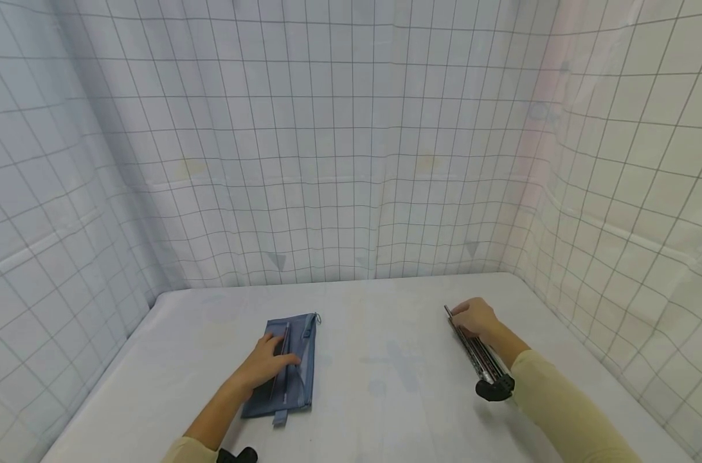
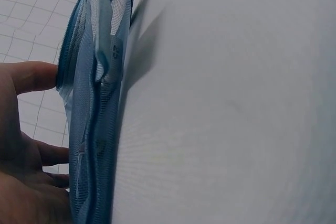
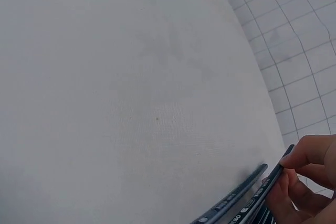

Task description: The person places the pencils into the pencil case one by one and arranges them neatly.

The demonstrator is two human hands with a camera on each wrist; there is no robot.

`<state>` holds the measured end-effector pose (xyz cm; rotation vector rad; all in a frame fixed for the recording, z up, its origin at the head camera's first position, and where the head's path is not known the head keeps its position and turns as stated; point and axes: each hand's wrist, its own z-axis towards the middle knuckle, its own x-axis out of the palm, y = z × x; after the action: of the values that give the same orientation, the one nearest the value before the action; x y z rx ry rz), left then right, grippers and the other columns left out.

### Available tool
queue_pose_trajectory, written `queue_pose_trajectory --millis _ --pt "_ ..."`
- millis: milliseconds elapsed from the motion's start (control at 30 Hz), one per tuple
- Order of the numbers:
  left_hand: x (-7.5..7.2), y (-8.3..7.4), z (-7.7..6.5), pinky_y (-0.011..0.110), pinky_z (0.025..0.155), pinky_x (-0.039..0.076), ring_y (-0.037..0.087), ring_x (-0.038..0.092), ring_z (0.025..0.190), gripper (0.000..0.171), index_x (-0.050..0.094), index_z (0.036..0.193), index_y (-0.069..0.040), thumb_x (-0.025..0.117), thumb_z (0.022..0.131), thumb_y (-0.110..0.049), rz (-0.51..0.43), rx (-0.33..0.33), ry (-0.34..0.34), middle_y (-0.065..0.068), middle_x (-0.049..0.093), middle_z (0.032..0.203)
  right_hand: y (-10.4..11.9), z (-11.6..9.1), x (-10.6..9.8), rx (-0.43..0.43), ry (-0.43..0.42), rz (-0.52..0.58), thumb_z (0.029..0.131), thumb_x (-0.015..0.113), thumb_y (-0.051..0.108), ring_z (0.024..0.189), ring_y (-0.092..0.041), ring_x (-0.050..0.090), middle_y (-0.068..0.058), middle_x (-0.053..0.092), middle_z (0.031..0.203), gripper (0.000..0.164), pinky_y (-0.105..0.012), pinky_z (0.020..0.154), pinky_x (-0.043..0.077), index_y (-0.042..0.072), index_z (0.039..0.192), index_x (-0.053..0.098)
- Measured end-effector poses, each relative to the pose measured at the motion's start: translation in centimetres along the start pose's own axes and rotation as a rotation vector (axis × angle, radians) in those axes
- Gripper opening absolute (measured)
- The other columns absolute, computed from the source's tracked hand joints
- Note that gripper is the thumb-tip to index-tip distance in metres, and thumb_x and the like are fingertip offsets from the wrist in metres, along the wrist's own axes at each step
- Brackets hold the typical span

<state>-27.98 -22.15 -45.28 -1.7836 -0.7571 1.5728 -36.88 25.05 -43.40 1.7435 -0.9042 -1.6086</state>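
A blue mesh zip pouch [image 1: 306, 386] lies flat at the left middle of the table. My left hand [image 1: 260, 368] rests on it with fingers and thumb spread; in the left wrist view the thumb touches the pouch's zipped edge [image 2: 65, 59]. Thin pencil-like sticks [image 1: 285, 350] show at the pouch, whether inside or on top I cannot tell. To the right, my right hand [image 1: 475, 318] pinches a dark pencil [image 3: 265, 190] near its end between thumb and index finger. Other dark pencils [image 1: 477, 357] lie alongside it beneath the hand.
The white-covered table [image 1: 374, 360] spans the space between both hands. Gridded white curtains [image 1: 339, 161] enclose its back and sides. A black wrist mount [image 1: 494, 388] sits under the right wrist, overlapping the pencils' near ends in the head view.
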Motion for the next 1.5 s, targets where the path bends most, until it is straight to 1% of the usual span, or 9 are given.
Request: queue_pose_trajectory --millis 67,133,333,533,700,1033,1200,1333,1500 --pt "0.0 0.0 0.0 0.074 0.113 0.017 0.061 0.010 0.147 0.088 0.032 0.154 0.013 0.069 0.093 -0.038 -0.006 -0.001 0.001 0.039 0.010 0.162 0.3 -0.1 -0.1 0.017 0.010 0.049 0.095 0.063 0.002 0.089 -0.026 0.065 -0.019 0.067 0.110 0.034 -0.036 0.072 0.058 -0.011 0.127 0.065" --pt "0.0 0.0 0.0 0.074 0.113 0.017 0.060 0.009 0.147 0.088 0.032 0.154 0.013 0.069 0.092 -0.037 -0.013 -0.003 0.002 0.038 0.009 0.163 0.4 -0.2 -0.1 0.027 0.015 0.082 0.096 0.063 0.002 0.087 -0.024 0.065 -0.017 0.067 0.107 0.035 -0.036 0.072 0.058 -0.011 0.129 0.064" --pt "0.0 0.0 0.0 0.074 0.113 0.017 0.060 0.009 0.148 0.088 0.032 0.154 0.012 0.070 0.092 -0.037 -0.015 -0.003 0.003 0.038 0.009 0.163 0.6 -0.2 -0.1 0.033 0.023 0.139 0.096 0.063 0.003 0.090 -0.024 0.066 -0.017 0.068 0.111 0.036 -0.035 0.074 0.059 -0.009 0.130 0.064" --pt "0.0 -0.1 0.0 0.074 0.113 0.017 0.060 0.010 0.147 0.088 0.032 0.154 0.012 0.070 0.092 -0.037 -0.012 -0.001 -0.001 0.037 0.010 0.163 1.1 -0.2 -0.1 0.040 0.025 0.146 0.096 0.063 0.003 0.091 -0.024 0.067 -0.017 0.068 0.111 0.036 -0.035 0.075 0.058 -0.007 0.131 0.064" --pt "0.0 -0.1 0.0 0.073 0.113 0.017 0.060 0.010 0.148 0.088 0.033 0.154 0.012 0.071 0.091 -0.037 -0.012 -0.002 -0.001 0.037 0.010 0.163 1.6 -0.2 0.0 0.046 0.032 0.152 0.096 0.066 0.002 0.093 -0.025 0.068 -0.019 0.069 0.112 0.036 -0.036 0.077 0.059 -0.008 0.131 0.064" --pt "-0.1 -0.2 0.1 0.073 0.113 0.018 0.061 0.011 0.147 0.089 0.032 0.154 0.013 0.070 0.092 -0.038 0.007 0.000 0.002 0.038 0.010 0.163 1.8 -0.1 0.4 0.032 0.047 0.202 0.092 0.067 0.000 0.080 -0.020 0.065 -0.019 0.069 0.106 0.038 -0.032 0.068 0.057 -0.011 0.128 0.063" --pt "-0.1 -0.1 0.1 0.074 0.113 0.018 0.061 0.011 0.147 0.089 0.031 0.154 0.013 0.070 0.092 -0.038 0.011 -0.003 0.001 0.038 0.010 0.163 2.3 -0.1 0.7 0.027 0.064 0.230 0.091 0.067 -0.002 0.083 -0.021 0.067 -0.020 0.069 0.107 0.039 -0.033 0.071 0.058 -0.013 0.128 0.062" --pt "-0.1 -0.2 0.1 0.074 0.113 0.018 0.061 0.011 0.147 0.089 0.032 0.154 0.013 0.070 0.092 -0.037 0.005 -0.003 -0.002 0.038 0.011 0.163 2.7 -0.2 1.0 0.029 0.064 0.238 0.091 0.067 -0.002 0.082 -0.021 0.066 -0.018 0.069 0.105 0.038 -0.032 0.071 0.058 -0.012 0.128 0.063" --pt "0.0 -0.3 0.1 0.073 0.113 0.018 0.060 0.013 0.147 0.088 0.033 0.153 0.014 0.071 0.092 -0.036 0.006 0.001 -0.006 0.038 0.012 0.163 3.1 -0.2 1.7 0.039 0.068 0.249 0.091 0.067 -0.004 0.082 -0.021 0.065 -0.018 0.068 0.106 0.038 -0.032 0.071 0.058 -0.012 0.128 0.063"
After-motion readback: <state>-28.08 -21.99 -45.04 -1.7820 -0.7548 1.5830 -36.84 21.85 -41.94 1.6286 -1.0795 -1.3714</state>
